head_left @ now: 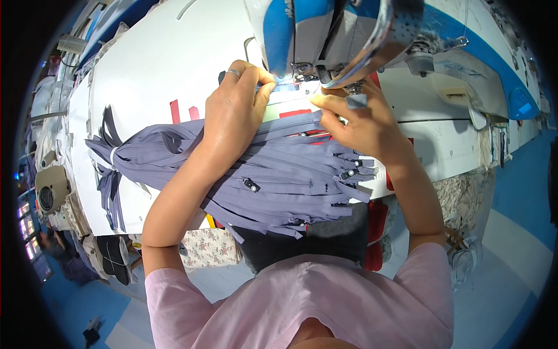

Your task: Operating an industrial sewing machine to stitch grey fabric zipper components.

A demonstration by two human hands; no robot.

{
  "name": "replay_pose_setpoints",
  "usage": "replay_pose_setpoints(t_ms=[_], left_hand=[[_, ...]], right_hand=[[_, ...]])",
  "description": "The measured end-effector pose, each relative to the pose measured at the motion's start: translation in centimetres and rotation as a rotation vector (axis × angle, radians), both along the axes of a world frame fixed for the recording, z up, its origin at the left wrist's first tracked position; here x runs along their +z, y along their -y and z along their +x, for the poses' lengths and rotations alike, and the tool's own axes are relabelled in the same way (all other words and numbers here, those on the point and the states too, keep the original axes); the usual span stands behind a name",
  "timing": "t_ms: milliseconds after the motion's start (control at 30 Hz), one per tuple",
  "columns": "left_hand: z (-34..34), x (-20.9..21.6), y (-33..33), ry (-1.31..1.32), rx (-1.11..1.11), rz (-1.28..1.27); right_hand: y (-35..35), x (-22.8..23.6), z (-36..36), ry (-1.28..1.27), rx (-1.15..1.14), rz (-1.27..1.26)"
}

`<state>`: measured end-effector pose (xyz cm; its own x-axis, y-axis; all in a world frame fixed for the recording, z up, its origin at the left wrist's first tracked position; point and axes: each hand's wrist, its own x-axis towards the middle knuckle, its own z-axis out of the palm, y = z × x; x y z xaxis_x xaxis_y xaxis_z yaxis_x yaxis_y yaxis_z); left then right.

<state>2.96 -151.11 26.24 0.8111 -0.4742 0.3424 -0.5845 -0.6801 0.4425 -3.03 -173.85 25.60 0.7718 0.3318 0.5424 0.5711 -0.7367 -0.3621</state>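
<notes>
A blue and white sewing machine (343, 35) stands over the far middle of the white table. My left hand (237, 104), with a ring on one finger, pinches beside the needle area. A blue-grey strip (285, 88) runs from its fingertips toward the presser foot. My right hand (363, 122) is closed, its thumb and finger pinched just right of the needle; what they hold is too small to make out. Under my left forearm lies a large bundle of grey-purple zippers (273, 166), tied at the left by a white band (114, 156). Several dark sliders show among the tapes.
Red marks (175, 111) show on the white table (139, 75). Its near edge lies before my lap. Floral cloth (209, 249) hangs below the table, with more at the right. Blue and pale flooring (520, 192) shows beyond. Another person (58, 247) is far left.
</notes>
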Motion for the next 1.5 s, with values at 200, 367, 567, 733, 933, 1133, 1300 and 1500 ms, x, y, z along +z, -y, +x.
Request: replay_pose_setpoints(t_ms=[200, 367, 567, 733, 933, 1133, 1300, 1500], left_hand=[[-0.1, 0.1, 0.1, -0.009, 0.006, 0.025], [-0.1, 0.1, 0.2, -0.035, -0.001, 0.007], [-0.1, 0.3, 0.5, -0.006, -0.039, -0.007], [0.0, 0.1, 0.8, 0.000, -0.041, -0.002], [0.2, 0.2, 0.8, 0.022, -0.049, 0.011], [1.0, -0.7, 0.9, 0.010, -0.088, -0.022], [0.5, 0.2, 0.9, -0.082, -0.052, 0.078], [1.1, -0.5, 0.7, -0.165, -0.099, -0.089]], right_hand=[[-0.2, 0.5, 0.0, 0.059, 0.001, -0.024], [-0.3, 0.2, -0.1, 0.056, -0.003, -0.099], [-0.2, 0.0, 0.2, -0.296, -0.056, 0.248], [-1.4, -0.2, 0.9, -0.346, -0.188, 0.250], [-1.7, -0.8, 1.6, -0.286, -0.207, 0.107], [-1.6, -0.8, 1.2, -0.255, -0.204, 0.364], [-0.9, -2.0, 1.4, -0.398, -0.175, 0.420], [-0.9, -2.6, 1.5, -0.360, -0.168, 0.371]])
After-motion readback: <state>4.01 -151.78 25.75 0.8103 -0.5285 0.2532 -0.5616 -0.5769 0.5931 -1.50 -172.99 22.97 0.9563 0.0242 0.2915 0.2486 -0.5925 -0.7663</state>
